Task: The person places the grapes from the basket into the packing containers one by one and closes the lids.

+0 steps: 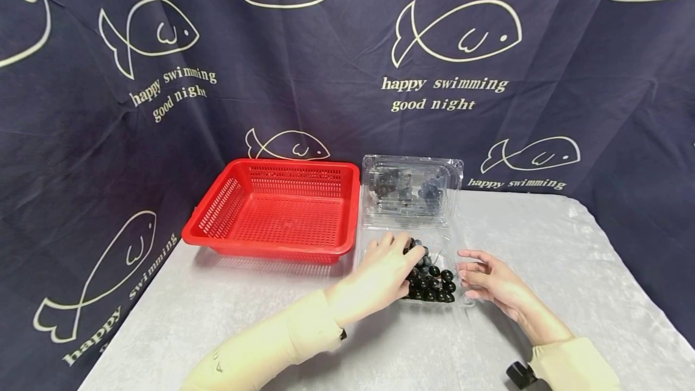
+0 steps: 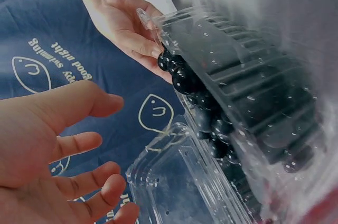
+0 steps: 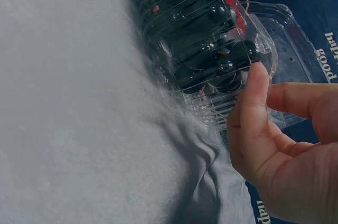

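Dark grapes lie in a clear plastic clamshell box, whose lid stands open at the back. Over the left part of the grapes reaches my left hand. In the left wrist view its thumb and fingers are spread and loosely bent, with nothing between them. My right hand is at the box's right side, fingers extended toward the wall. The right wrist view shows that hand's fingertips at the box's rim; whether they press on it I cannot tell. My left hand hides some of the grapes.
A red slotted plastic basket stands left of the box, with nothing visible inside. Both rest on a table with a light grey cloth. Dark blue curtains with fish drawings hang behind and at the sides.
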A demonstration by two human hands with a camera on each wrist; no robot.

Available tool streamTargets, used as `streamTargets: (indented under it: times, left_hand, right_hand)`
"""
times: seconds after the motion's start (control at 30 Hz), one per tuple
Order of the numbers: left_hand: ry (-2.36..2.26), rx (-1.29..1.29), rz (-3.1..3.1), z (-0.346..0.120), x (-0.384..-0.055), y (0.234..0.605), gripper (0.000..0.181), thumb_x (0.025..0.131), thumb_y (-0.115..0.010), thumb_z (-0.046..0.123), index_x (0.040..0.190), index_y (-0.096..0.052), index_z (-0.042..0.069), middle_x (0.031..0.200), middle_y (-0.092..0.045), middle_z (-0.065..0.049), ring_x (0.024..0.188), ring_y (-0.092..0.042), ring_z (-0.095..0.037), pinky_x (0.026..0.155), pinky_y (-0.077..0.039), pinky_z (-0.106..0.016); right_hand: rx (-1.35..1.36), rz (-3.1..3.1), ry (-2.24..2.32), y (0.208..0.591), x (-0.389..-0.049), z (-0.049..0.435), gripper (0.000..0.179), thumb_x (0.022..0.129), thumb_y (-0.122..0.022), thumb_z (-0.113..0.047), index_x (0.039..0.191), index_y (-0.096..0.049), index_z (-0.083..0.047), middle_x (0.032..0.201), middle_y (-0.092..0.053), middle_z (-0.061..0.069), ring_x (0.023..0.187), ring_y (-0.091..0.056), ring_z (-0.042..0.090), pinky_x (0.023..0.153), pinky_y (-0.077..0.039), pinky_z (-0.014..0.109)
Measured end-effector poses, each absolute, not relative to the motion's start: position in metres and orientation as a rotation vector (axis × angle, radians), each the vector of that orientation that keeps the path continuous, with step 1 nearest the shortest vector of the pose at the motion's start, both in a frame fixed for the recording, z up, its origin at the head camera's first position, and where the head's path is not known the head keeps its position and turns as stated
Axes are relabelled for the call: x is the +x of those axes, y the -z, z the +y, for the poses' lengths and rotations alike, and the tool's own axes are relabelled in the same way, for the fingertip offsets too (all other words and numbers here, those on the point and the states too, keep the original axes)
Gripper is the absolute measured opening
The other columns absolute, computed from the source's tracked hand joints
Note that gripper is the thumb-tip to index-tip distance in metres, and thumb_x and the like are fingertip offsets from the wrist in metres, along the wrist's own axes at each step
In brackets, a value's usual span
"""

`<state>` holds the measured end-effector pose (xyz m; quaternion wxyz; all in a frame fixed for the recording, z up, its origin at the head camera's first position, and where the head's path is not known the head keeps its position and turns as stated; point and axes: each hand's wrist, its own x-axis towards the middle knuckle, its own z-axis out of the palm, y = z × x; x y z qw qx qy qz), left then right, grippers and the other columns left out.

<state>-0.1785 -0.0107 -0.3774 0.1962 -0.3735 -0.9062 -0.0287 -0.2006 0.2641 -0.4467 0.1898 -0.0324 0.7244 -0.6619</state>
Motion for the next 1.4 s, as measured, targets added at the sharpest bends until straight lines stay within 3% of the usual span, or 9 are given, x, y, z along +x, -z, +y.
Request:
streamTargets:
  times: [0.33, 0.6, 0.87, 1.13, 1.4]
  left_hand:
    - [0.21, -1.005, -2.516, -0.028, -0.179, 0.385, 0.05, 0.068, -0.077, 0.021, 0.111, -0.052, 0.017, 0.101, -0.05, -0.004, 0.082, -0.049, -0.019, 0.064, -0.043, -0.028]
    - [0.328, -0.918, -2.529, -0.044, -0.175, 0.392, 0.049, 0.069, -0.074, 0.017, 0.113, -0.054, 0.015, 0.103, -0.05, -0.004, 0.087, -0.051, -0.02, 0.067, -0.045, -0.03]
    - [0.534, -0.884, -2.528, -0.059, -0.173, 0.397, 0.056, 0.071, -0.075, 0.015, 0.121, -0.051, 0.011, 0.109, -0.05, -0.005, 0.092, -0.049, -0.017, 0.08, -0.048, -0.028]
    - [0.679, -0.811, -2.573, -0.072, -0.168, 0.407, 0.053, 0.072, -0.074, 0.016, 0.12, -0.052, 0.008, 0.111, -0.052, -0.003, 0.1, -0.05, -0.016, 0.089, -0.048, -0.029]
    - [0.823, -0.732, -2.66, -0.082, -0.16, 0.411, 0.047, 0.077, -0.073, 0.021, 0.118, -0.055, 0.007, 0.112, -0.053, -0.003, 0.104, -0.052, -0.017, 0.09, -0.049, -0.035]
  right_hand:
    - [-0.084, 2.041, 1.862, 0.448, -0.2, 0.265, 0.066, 0.091, -0.058, -0.008, 0.142, -0.019, 0.007, 0.116, -0.055, 0.01, 0.087, -0.06, 0.014, 0.073, -0.056, 0.029]
    - [-0.081, 2.046, 1.86, 0.448, -0.2, 0.263, 0.068, 0.09, -0.06, -0.01, 0.142, -0.019, 0.007, 0.118, -0.054, 0.012, 0.088, -0.06, 0.014, 0.074, -0.056, 0.031]
    - [-0.095, 2.054, 1.855, 0.448, -0.199, 0.265, 0.065, 0.091, -0.058, -0.009, 0.141, -0.02, 0.008, 0.117, -0.055, 0.011, 0.088, -0.06, 0.015, 0.072, -0.056, 0.03]
    - [-0.082, 2.071, 1.849, 0.449, -0.199, 0.265, 0.066, 0.091, -0.059, -0.01, 0.142, -0.02, 0.007, 0.119, -0.053, 0.015, 0.088, -0.06, 0.015, 0.073, -0.056, 0.032]
    - [-0.094, 2.076, 1.843, 0.451, -0.199, 0.266, 0.067, 0.091, -0.059, -0.011, 0.142, -0.02, 0.007, 0.121, -0.052, 0.017, 0.088, -0.06, 0.014, 0.073, -0.056, 0.031]
